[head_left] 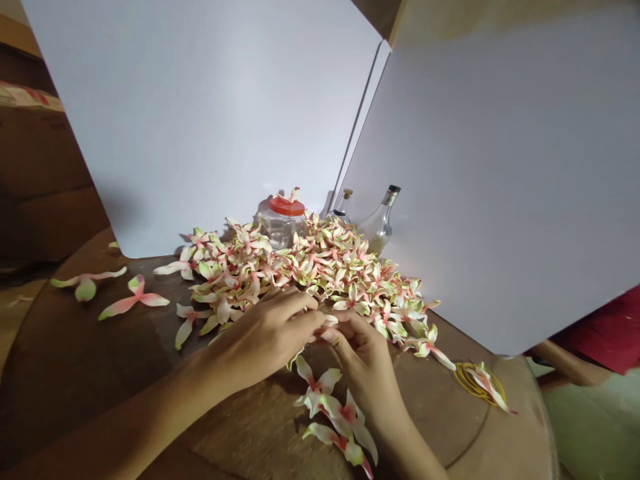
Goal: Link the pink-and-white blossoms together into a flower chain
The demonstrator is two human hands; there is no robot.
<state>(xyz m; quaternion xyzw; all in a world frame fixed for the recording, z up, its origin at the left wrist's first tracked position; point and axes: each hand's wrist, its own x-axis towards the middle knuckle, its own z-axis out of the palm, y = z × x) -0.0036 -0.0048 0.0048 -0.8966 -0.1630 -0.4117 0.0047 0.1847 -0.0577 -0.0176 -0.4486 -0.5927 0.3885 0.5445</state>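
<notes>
My left hand (280,330) and my right hand (363,350) meet over the near edge of a large heap of flower pieces (320,257). Both hands pinch one pale flower piece (330,321) between thumb and fingers; most of it is covered by the fingers. The pieces have white, pink and light-green petals. Below my hands, several flower pieces (345,417) lie in a line on the brown round table (240,427), between my forearms.
Behind the heap stand a red-lidded jar (287,207) and two glass bottles, the larger one (381,223) tilted. White panels (225,120) rise at the back. Yellow coils (473,383) lie at right. A person's arm (570,363) shows beyond the right panel.
</notes>
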